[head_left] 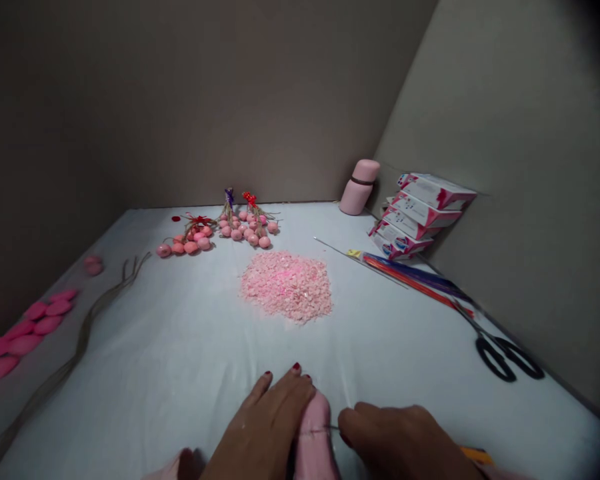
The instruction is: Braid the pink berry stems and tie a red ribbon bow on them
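Pink piece [315, 433]: between the hands, upright, its top end up; a soft, padded, petal-like form, probably foam or fabric. It looks light and easily dented, so a gentle hold around its middle seems best.

Wire [325, 431]: thin, running sideways across the top of the pink piece toward the right hand. It looks light and springy, and the free end is likely the easiest place to grip.

Left hand [260, 427]: just left of the pink piece, fingers curled over and around its upper part, holding it.

Right hand [405, 443]: just right of the pink piece, fingers bent inward, their tips at the wire. Whether they pinch it, I cannot tell.

Hands: close together, not touching each other, with the pink piece between them.

Beneath the hands: a white-covered desk [180, 333].

Ahead: a pile of pink flakes [287, 287], with pink berries [240, 233] beyond it.

Far left: pink petals [25, 333] and dry stems [70, 353].

Far right: scissors [505, 357], colored sticks [410, 280], stacked boxes [423, 213] and a pink bottle [359, 187].
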